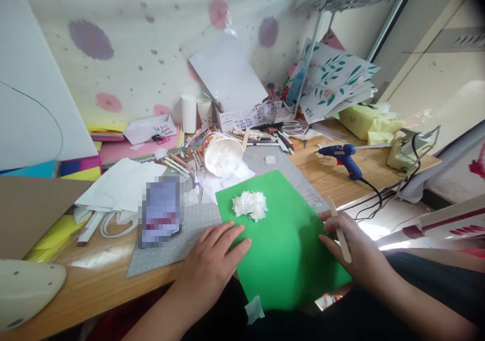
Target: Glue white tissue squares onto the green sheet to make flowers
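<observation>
Green paper, one flat sheet (pixel 282 255), is touched at its left edge by the left hand (pixel 212 255), whose fingers are spread a little apart and are laid on the surface. At the right edge, a wooden stick (pixel 344 244) is clamped between the thumb and the fingers of the right hand (pixel 350 242), and it is tilted.

On the far left part of the sheet, a ruffled cluster of white paper (pixel 250 204) is placed, well apart from the stick. At the near left corner, a pale scrap (pixel 254 309) can be seen. The near part of the sheet is extended beyond the edge of the bench (pixel 102 268), while its far part is held over a grey cutting mat (pixel 142 260).

Farther away, a paper tub (pixel 215 144) is tipped on its side, and its mouth is filled with white pieces. Around it, markers (pixel 176 168) are scattered. On the left, white fabric (pixel 123 182) is piled near a blurred purple object (pixel 161 204). On the right, a blue glue gun (pixel 344 156) is laid on the bare wood.
</observation>
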